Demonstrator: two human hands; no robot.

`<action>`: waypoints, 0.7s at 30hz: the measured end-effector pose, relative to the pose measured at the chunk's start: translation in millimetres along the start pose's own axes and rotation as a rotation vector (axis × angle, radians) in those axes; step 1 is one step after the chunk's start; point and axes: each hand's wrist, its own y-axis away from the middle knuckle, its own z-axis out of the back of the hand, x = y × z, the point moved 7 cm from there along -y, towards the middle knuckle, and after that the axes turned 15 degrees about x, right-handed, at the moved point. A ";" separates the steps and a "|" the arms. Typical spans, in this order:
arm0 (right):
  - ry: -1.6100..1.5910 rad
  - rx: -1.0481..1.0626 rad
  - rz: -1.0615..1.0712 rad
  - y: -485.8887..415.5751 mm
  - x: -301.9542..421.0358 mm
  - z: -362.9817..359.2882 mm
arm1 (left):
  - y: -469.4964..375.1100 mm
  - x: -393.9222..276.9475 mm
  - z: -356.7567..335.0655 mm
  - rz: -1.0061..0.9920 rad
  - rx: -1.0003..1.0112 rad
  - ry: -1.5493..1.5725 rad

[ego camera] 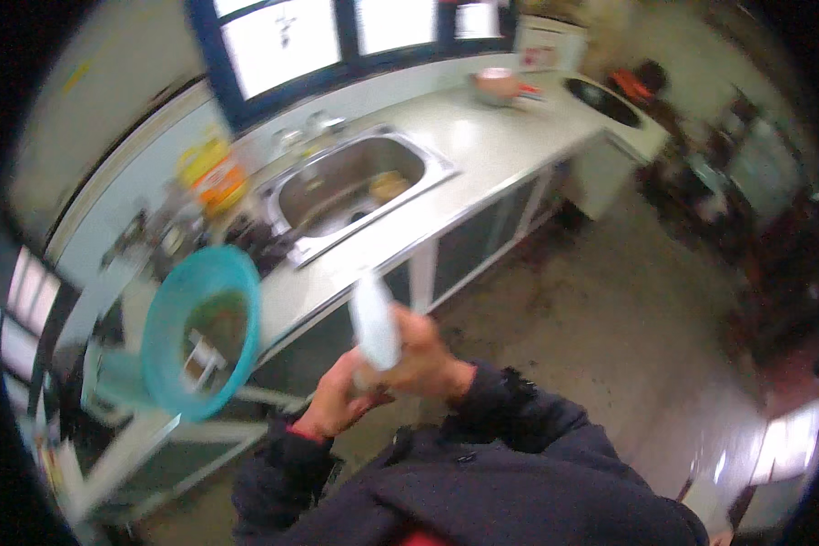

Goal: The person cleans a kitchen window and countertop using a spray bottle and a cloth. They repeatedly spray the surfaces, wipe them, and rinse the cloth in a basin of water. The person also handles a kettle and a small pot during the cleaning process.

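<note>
In front of my dark jacket, my right hand (423, 351) grips a white oval piece of dishware (375, 321), perhaps a bowl or plate tilted almost edge-on. Motion blur hides its exact form. Close against its lower end is my left hand (338, 399), fingers curled beneath; whether they grip it is not clear. Both hands are just off the counter's front edge. To their left, a turquoise plastic basin (155, 327) rests at the counter's edge, with a white item (205, 362) and something greenish-brown inside.
A stainless steel sink (327, 177) with a yellowish object (389, 185) inside is set in the pale counter (471, 143). A yellow jug (213, 176) and dark clutter (259, 239) stand left of it. Farther right are a pinkish pot (497, 85) and a round dark opening (600, 102).
</note>
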 end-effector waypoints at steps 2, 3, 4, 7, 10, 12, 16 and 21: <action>0.024 -0.023 0.006 2.8 3.6 2.2 | -15.4 3.7 -12.1 0.036 0.087 0.143; 0.080 -0.042 0.021 4.2 6.4 6.5 | -18.1 2.0 -14.9 0.003 0.091 0.257; 0.097 -0.031 -0.014 8.7 5.9 11.7 | -27.2 0.7 -19.1 -0.018 0.047 0.335; 0.084 -0.036 -0.070 20.5 6.1 28.3 | -43.8 -12.7 -29.0 -0.064 0.113 0.294; 0.154 -0.114 -0.055 36.1 6.3 62.3 | -78.1 -31.0 -41.9 -0.135 0.262 0.194; 0.183 -0.168 -0.053 49.9 5.4 88.7 | -103.1 -43.7 -55.4 -0.157 0.324 0.153; 0.243 -0.238 -0.054 80.6 8.8 147.1 | -156.3 -67.8 -94.7 -0.154 0.400 0.327; 0.248 -0.331 -0.072 133.9 21.6 226.6 | -222.3 -110.3 -147.4 -0.255 0.482 0.422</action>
